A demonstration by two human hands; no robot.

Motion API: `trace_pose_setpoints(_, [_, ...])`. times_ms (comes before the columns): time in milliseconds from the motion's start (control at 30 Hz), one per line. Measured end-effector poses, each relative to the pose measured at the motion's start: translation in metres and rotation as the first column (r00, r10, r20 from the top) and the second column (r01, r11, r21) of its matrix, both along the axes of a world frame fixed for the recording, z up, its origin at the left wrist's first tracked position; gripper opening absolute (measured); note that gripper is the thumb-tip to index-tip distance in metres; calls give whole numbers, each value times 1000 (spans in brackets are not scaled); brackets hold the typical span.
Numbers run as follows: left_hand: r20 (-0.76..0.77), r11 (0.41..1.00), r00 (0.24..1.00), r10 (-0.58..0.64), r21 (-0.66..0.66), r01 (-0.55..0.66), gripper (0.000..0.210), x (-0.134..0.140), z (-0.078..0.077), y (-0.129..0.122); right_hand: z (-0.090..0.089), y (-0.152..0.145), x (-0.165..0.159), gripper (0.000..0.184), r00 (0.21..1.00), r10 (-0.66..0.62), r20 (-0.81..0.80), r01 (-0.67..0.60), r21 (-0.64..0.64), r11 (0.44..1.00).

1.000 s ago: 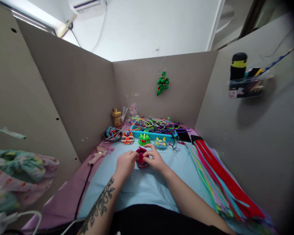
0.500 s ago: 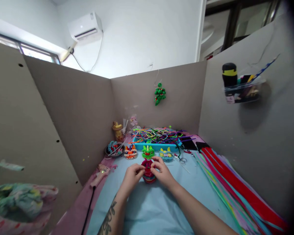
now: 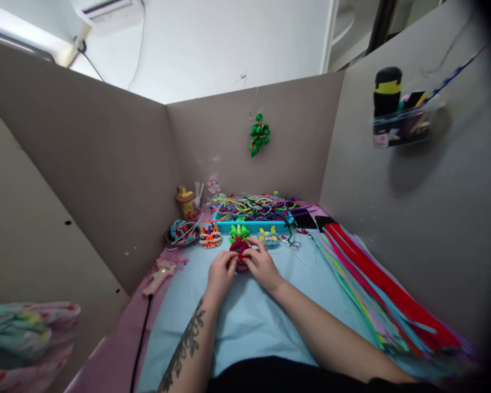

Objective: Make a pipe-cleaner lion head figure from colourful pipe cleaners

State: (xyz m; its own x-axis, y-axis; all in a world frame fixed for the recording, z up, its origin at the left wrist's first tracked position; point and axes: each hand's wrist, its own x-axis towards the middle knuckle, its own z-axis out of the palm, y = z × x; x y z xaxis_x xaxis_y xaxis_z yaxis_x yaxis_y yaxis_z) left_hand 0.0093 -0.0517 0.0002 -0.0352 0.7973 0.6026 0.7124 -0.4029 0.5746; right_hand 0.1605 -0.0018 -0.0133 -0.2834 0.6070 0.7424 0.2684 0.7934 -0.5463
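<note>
A dark red pipe-cleaner figure (image 3: pixel 241 264), rounded and hollow-looking, is held over the blue cloth (image 3: pixel 265 316). My left hand (image 3: pixel 223 270) pinches its left side, fingers closed. On its right side my right hand (image 3: pixel 263 265) grips it between thumb and fingers. Fingertips hide part of the figure. Just behind it stands a green pipe-cleaner animal head (image 3: pixel 239 233). An orange and white one (image 3: pixel 210 236) is to the left, and a light blue and yellow one (image 3: pixel 269 237) to the right.
A blue tray (image 3: pixel 253 226) of tangled pipe cleaners stands at the back. Scissors (image 3: pixel 294 244) lie to the right, near long pipe-cleaner bundles (image 3: pixel 376 278). On the left are a round bowl (image 3: pixel 174 240), a pink glue gun (image 3: pixel 160 277) with a black cord, and a golden cup (image 3: pixel 186 202).
The camera view has tipped down and shifted a little. The red figure is turned in my hands, its opening now facing me more. Both hands keep their hold.
</note>
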Motion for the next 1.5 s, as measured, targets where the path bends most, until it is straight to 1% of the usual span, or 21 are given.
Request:
trace_pose_setpoints(67, [-55,1000,998,5,6,-5,17,-2,0,0,0,1,1,15,1000,20,10,-21,8,1000])
trace_pose_setpoints(133, [-137,999,990,39,10,-38,17,-2,1,0,1,3,3,16,998,58,30,-58,8,998])
trace_pose_setpoints(233, [-300,994,948,105,15,-105,18,-2,4,1,1,5,5,18,992,119,44,-119,-4,993])
trace_pose_setpoints(333, [-354,992,927,121,23,-121,19,1,8,1,1,5,6,17,991,126,33,-125,-25,992])
trace_pose_setpoints(500, [-234,993,965,117,23,-115,20,10,7,-3,3,0,5,11,999,41,-18,-42,-87,995])
trace_pose_setpoints(600, [-162,995,982,95,19,-93,19,12,6,-7,4,-2,3,8,997,26,-66,-37,-157,987])
trace_pose_setpoints(733, [-33,999,999,43,19,-43,15,5,6,-7,5,-2,3,11,995,24,-95,-45,-227,973])
trace_pose_setpoints(833, [4,999,999,49,15,-50,13,-3,5,-5,6,-1,5,10,994,63,-86,-81,-219,972])
trace_pose_setpoints(933, [-17,996,996,92,21,-92,10,-7,4,-4,6,-2,6,9,986,157,-58,-165,-185,969])
trace_pose_setpoints(1000, [-45,994,994,100,39,-98,10,-6,4,-5,7,-3,7,8,984,171,-50,-177,-170,970])
trace_pose_setpoints(1033, [-48,991,992,121,65,-117,11,-5,4,-6,7,-4,7,8,986,156,-51,-162,-160,974])
trace_pose_setpoints(1067, [-35,980,985,169,111,-164,11,-4,4,-8,7,-5,7,8,990,128,-55,-135,-147,980])
trace_pose_setpoints(1100, [-5,957,971,240,169,-236,12,-2,5,-10,8,-7,6,9,994,94,-62,-101,-131,986])
trace_pose_setpoints(1167, [71,888,927,369,268,-374,15,4,4,-16,9,-10,4,10,996,20,-82,-28,-99,995])
trace_pose_setpoints(1200, [87,876,920,383,281,-391,15,7,3,-19,9,-12,3,10,996,-10,-88,3,-85,996])
trace_pose_setpoints(1233, [72,899,936,345,261,-352,14,11,2,-21,9,-14,2,10,995,-34,-91,28,-72,997])
trace_pose_setpoints(1267, [43,937,960,275,213,-278,14,14,0,-23,9,-15,1,10,995,-48,-89,43,-62,997])
trace_pose_setpoints(1300, [31,961,975,220,166,-222,14,17,-1,-24,9,-17,0,10,995,-54,-85,49,-53,997])
trace_pose_setpoints(1333, [31,972,981,189,133,-192,15,19,-3,-24,9,-18,0,10,995,-53,-80,49,-46,998])
trace_pose_setpoints(1367, [38,977,984,176,111,-179,16,20,-4,-24,9,-19,-1,11,996,-49,-73,46,-41,998])
trace_pose_setpoints(1500, [98,975,975,199,81,-207,19,18,-8,-18,8,-19,-2,11,997,-39,-61,37,-37,999])
